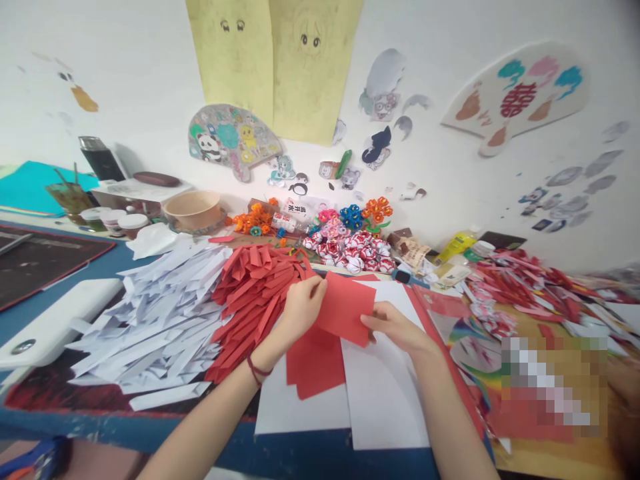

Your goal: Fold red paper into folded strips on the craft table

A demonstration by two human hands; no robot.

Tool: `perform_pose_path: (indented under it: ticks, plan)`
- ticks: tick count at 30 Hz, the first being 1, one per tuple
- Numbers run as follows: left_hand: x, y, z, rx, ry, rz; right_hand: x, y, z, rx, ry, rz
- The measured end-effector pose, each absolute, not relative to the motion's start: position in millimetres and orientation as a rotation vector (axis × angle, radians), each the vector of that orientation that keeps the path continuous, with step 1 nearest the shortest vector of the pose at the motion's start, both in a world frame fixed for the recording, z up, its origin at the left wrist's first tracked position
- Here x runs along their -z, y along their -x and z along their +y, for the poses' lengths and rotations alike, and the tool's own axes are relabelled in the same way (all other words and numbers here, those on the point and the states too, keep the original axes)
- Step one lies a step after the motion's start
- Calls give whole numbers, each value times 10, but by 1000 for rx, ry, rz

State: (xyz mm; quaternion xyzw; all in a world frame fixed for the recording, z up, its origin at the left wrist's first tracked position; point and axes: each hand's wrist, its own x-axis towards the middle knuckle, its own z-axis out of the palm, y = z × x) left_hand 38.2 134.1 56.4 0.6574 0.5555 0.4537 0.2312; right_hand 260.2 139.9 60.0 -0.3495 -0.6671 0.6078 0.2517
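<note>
A red paper sheet (347, 307) is held up between my two hands, tilted above the table. My left hand (301, 305) pinches its upper left corner. On the right edge, my right hand (395, 328) grips it with thumb and fingers, some of which the paper hides. Below it lie more red sheets (315, 367), partly covered, on top of white paper sheets (387, 407). Close to my left hand is a pile of folded red paper strips (250, 287). Farther left spreads a heap of folded white paper strips (160, 313).
A white device (65, 317) lies at the left. Along the wall stand small jars (133, 225), a round bowl (193, 210), craft flowers (353, 250) and a yellow bottle (457, 245). More paper strips (525, 283) are heaped at right, near a blurred-out patch.
</note>
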Motion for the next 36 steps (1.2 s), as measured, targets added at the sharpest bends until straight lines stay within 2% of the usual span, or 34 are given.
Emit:
perform_pose_path:
  ticks: [6, 12, 20, 29, 36]
  plan:
    - [-625, -360, 1308, -1027, -1931, 1342, -594, -2567, 1425, -1490, 1039, -1633]
    - [-618, -471, 1174, -859, -2029, 1099, -554, -2426, 1373, -1568, 1051, -1772]
    - [-511, -516, 1205, -948, -1866, 1114, -582, -2401, 1358, -1351, 1039, -1916]
    - [-462, -546, 1243, -858, -1764, 1222, -523, -2342, 1336, -1028, 1053, -2146]
    - [-460, -550, 1245, -861, -1747, 1192, -612, -2337, 1284, -907, 1068, -2184]
